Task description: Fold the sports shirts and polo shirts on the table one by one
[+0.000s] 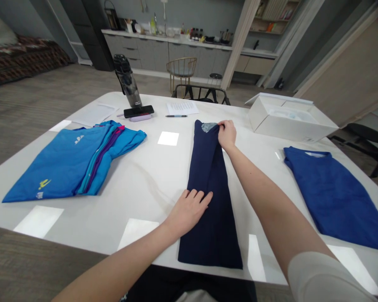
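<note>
A dark navy shirt, folded lengthwise into a long strip, lies in front of me with its wide end near the table's front edge. A grey patterned patch shows at its far end. Beside that patch, my right hand pinches the shirt's far right corner between thumb and fingers. My left hand rests on the middle of the strip, fingers outstretched over the cloth and palm toward its left edge.
On the white table, a stack of folded blue shirts lies left and a blue shirt right. Farther back are a tumbler, a phone, a pen, papers and an opened white box.
</note>
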Available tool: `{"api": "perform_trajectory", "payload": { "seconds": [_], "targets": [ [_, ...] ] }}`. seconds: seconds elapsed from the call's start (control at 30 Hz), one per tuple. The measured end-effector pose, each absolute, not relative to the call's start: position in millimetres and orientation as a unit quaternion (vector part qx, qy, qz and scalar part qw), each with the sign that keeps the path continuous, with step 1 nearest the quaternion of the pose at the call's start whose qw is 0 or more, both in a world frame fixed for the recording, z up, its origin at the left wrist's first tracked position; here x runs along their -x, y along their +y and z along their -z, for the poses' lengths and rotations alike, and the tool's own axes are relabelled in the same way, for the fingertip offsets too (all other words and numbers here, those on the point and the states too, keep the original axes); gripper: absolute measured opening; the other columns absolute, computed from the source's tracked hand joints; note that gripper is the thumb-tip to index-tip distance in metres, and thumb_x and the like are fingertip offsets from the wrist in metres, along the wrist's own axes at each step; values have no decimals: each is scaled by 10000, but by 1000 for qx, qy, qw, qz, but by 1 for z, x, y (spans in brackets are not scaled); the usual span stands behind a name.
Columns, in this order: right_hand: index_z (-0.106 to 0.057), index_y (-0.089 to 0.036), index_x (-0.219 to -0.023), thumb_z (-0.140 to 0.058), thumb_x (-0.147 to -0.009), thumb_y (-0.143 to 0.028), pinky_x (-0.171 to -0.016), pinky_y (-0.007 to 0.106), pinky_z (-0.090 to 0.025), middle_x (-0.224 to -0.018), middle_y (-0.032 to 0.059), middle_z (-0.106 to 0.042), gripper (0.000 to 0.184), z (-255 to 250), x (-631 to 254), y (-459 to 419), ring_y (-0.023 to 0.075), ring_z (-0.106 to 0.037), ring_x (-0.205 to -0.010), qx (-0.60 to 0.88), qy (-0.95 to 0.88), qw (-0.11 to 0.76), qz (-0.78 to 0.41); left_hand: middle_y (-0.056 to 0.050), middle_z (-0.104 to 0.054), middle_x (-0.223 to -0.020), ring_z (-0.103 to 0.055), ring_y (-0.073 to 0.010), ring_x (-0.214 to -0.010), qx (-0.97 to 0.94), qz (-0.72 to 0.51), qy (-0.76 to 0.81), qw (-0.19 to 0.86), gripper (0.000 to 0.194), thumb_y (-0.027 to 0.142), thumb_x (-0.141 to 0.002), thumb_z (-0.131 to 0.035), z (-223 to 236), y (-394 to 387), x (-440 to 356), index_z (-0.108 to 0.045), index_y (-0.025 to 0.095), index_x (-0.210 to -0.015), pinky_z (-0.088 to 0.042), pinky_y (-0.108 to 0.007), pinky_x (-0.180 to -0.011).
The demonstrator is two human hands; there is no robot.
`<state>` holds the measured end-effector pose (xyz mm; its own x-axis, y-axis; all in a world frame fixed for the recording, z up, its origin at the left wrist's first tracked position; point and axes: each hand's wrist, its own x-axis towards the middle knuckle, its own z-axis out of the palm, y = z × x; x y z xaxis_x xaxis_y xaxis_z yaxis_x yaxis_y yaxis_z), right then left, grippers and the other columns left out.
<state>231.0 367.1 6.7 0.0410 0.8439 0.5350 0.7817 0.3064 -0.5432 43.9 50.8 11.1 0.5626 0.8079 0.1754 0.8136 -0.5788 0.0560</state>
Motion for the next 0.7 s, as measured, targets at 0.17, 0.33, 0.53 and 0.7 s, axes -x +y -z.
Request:
{"api": "perform_trajectory", "payload": {
  "seconds": [0.17,0.33,0.53,0.7],
  "targets": [
    [-685,-177,-1003,-472,-879,-130,-988,432,-467,-1099,138,-644,251,12,-240,367,286,-610,-1015,651,-691,299,-93,-84,-640,-1078,-577,-234,-933,886,83,-455,18,431,253,-1053,-421,-12,50,-46,-457,193,-1478,-419,-387,-794],
    [-596,-170,-1272,-561,-921,-265,-975,519,-479,-1288,192,-547,366,15,-245,338,355,-566,-1151,660,-690,293,-54,-94,-662,-1108,-605,-243,-969,887,103,-450,-6,401,265,-1039,-460,-12,50,-43,-511,184,-1428,-457,-398,-831],
    [-694,-252,-1188,-558,-973,-368,-1056,524,-461,-1309,119,-601,279,14,-257,254,314,-580,-1209,484,-836,250,-62,-67,-678,-1318,-626,-202,-1198,906,183,-368,-103,410,68,-981,-437,4,81,-6,-646,226,-1296,-500,-375,-1012],
    [-729,-280,-1176,-525,-1002,-367,-1102,519,-450,-1383,101,-601,282,20,-290,169,295,-563,-1284,431,-858,255,-112,-34,-628,-1437,-536,-215,-1380,909,179,-348,-144,654,-82,-805,-406,20,94,20,-679,260,-1291,-405,-480,-1172]
  ]
}}
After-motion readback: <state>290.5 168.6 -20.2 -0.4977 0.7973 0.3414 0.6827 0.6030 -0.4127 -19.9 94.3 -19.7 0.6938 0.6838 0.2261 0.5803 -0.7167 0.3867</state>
